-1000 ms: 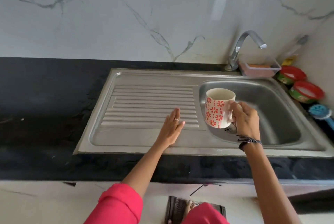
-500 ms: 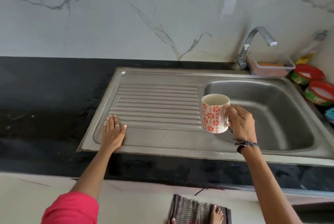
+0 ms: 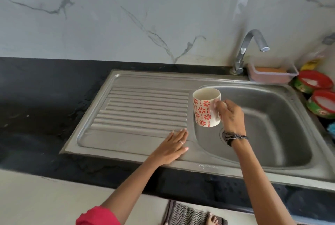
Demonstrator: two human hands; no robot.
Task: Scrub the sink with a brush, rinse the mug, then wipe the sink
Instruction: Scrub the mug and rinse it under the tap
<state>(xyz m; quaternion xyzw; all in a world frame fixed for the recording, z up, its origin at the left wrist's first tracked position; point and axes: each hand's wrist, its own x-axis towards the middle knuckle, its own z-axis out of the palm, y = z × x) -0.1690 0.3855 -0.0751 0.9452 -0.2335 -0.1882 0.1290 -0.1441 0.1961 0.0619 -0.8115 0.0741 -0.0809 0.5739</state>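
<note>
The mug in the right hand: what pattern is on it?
The mug is white with red flower and dash motifs, seen in the head view.

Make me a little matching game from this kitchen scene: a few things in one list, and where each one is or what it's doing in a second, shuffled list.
Things:
1. mug
2. left hand
3. tap
4. clear plastic tub

Places or states:
A. lies flat on the steel drainboard
B. sits on the sink's back ledge, right of the tap
C. held upright by the right hand at the basin's left edge
D. stands at the back of the sink, spout curving over the basin, no water running

Pairs: 1-C, 2-A, 3-D, 4-B
</note>
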